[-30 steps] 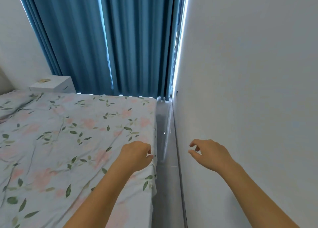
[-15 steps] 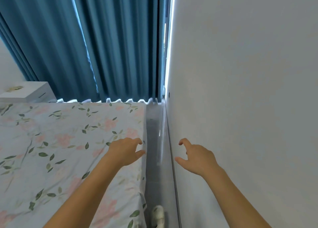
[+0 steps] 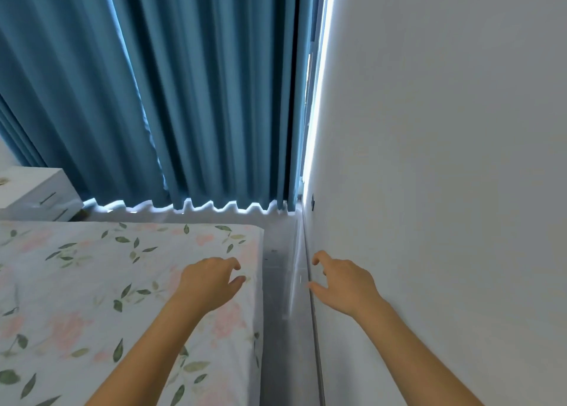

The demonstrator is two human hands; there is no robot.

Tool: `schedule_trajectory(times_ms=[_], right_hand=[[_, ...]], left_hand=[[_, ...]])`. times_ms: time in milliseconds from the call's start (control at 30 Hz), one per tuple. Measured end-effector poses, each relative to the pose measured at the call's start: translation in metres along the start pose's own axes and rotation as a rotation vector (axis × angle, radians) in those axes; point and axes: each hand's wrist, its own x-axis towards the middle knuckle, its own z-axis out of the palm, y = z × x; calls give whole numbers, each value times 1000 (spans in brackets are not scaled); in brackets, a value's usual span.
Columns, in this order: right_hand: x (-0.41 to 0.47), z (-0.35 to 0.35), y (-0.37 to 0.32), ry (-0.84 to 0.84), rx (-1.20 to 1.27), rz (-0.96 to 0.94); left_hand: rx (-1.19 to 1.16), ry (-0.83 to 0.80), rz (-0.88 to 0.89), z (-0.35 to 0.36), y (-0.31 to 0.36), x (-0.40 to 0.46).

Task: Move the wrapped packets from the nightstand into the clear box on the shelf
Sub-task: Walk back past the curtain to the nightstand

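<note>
Left hand (image 3: 211, 280): hung over the right side of the bed, fingers loosely curled, thumb apart from them; it held nothing.
Right hand (image 3: 343, 283): hung near the wall, beside the skirting, fingers loosely bent and spread; it held nothing.
Nightstand (image 3: 30, 195): white, with drawers, at the far left, beyond the bed's far edge and in front of the curtain; well apart from both hands.
Packets (image 3: 3, 181): only a small pale object showed on the nightstand top at the left frame edge; too small and cut off to tell whether it was a wrapped packet, or how many lay there.
Clear box: not in view.
Shelf: not in view.
Bed (image 3: 76, 283): floral sheet, filled the near left.
Curtain (image 3: 168, 98): blue, closed, across the far side; daylight showed at its hem and right edge.
Wall (image 3: 445, 160): plain white, along the right.
Floor strip (image 3: 279, 298): a narrow grey gap between bed and wall, running to the far corner.
Step in hand: judged to be the approach, with both hands free and nothing picked up.
Progress: judged early, or between carries; no packet in either hand.
Next move: would call for getting round the bed to the far left, then closing a hand on a packet atop the nightstand.
</note>
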Motion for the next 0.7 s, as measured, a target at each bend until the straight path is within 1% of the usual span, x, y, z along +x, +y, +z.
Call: schedule_trajectory(times_ms=[133,267,400,500,600,700], right_hand=[[63,0,18,-49,11,55],[144,-3,28,-116,-22,15],[246,-13,48,-120,-41,19],[328,-14,65,-131,-12,25],[415,-26,78,-170,-21,6],[503,-54,81,-148,-43,-12]], left_hand=[[-58,-53,10,-7,-6,65],[-87,-66,-14,-8,-22,133],[-97,-76,-51,-6,-43,219],[-98,-74,-63,-10,-52,300],[-124,-91,-73,-23,-54,384],[-128,-58,-95,-45,-60,460]])
